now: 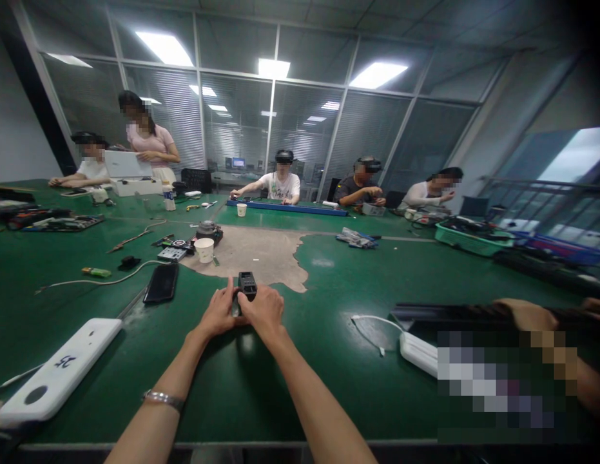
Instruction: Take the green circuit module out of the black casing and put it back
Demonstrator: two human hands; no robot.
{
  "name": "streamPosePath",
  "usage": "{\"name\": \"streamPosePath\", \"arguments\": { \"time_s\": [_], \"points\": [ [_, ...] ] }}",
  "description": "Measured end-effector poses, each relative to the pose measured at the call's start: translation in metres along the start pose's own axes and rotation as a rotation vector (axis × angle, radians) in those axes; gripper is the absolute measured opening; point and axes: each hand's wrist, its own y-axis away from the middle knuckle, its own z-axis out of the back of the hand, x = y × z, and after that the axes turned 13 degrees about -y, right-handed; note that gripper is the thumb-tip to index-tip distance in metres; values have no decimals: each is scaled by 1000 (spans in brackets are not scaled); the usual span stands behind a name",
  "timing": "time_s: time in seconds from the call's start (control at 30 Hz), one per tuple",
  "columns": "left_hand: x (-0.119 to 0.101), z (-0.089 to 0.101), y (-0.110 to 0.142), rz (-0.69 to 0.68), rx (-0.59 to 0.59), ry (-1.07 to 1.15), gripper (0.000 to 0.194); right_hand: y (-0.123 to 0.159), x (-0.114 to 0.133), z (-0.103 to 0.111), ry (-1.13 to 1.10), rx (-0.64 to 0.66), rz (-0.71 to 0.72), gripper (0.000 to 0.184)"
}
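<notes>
Grasping a black device point(247, 282) at twelve o'clock are left hand point(219, 313) and right hand point(265, 312). A slack grip could be dropping it.

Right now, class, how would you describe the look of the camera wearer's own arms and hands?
No sleeves show. The left hand is ungloved, with a silvery band at its wrist. The right hand is ungloved too, its wrist unadorned.
</notes>
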Motion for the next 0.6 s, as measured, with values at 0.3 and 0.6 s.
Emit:
{"name": "streamPosePath", "arguments": {
  "time_s": [0.3,0.6],
  "points": [
    [-1,2,-1,10,36,-1,127,-15,-62,51,-81,-94,-77,39],
    [5,-1,-1,-25,30,-28,124,5,-110,42,101,-117,-88,34]
  ]
}}
